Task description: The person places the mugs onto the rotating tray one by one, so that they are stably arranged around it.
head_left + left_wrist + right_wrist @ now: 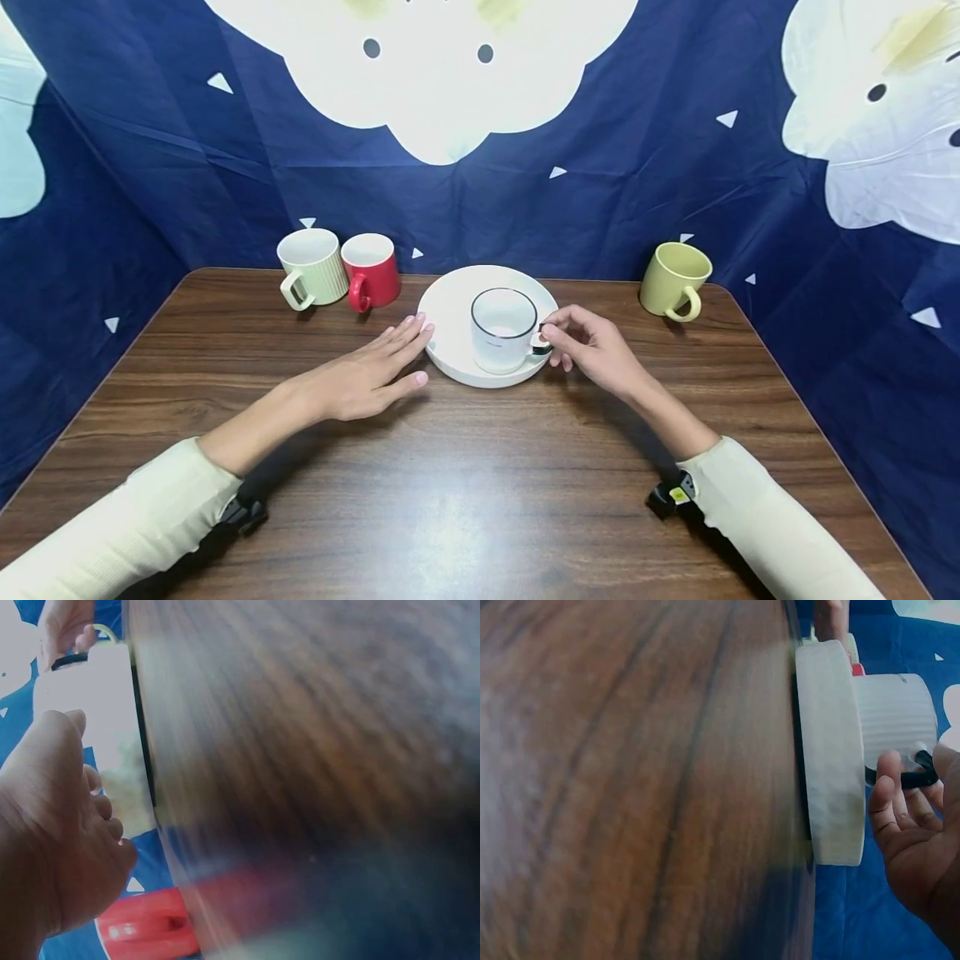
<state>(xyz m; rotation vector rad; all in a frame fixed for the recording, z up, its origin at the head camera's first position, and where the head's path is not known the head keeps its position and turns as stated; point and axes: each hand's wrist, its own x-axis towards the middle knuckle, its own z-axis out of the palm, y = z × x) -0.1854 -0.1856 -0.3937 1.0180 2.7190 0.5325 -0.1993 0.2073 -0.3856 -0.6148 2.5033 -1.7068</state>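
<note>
A white cup (501, 352) with a dark rim stands upright on a round white plate (446, 304) at the table's far middle. My right hand (600, 354) pinches the cup's dark-edged handle (909, 780) between thumb and fingers. In the right wrist view the plate shows a thick side wall (831, 765), with the cup on top of it. My left hand (367, 377) is palm down with straight fingers, its fingertips at the plate's left edge. Whether they touch the rim or only lie over it, I cannot tell.
To the left at the back stand a pale green ribbed mug (322, 271) and a red mug (381, 279), side by side. An olive-green mug (663, 283) stands at the back right. Behind the wooden table (450, 483) hangs a dark blue cloth (225, 183) with white cloud shapes.
</note>
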